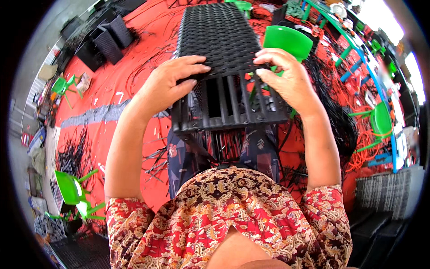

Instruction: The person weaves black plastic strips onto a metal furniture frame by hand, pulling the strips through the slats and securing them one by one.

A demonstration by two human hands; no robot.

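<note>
A long black frame of woven plastic strands (217, 36) lies at twelve o'clock; its far stretch looks finished, while bare black slats (230, 98) toward six o'clock seem left to cover. The left hand (172, 80) rests with fingers parted at the weave's eight o'clock; the right hand (289, 80) curls at four, its grip unclear.

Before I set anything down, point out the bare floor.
The red floor looks mostly bare above the grey strip, and below it between the left forearm and black strand pile. The right side is crowded with loose black strands and orange cords.
</note>
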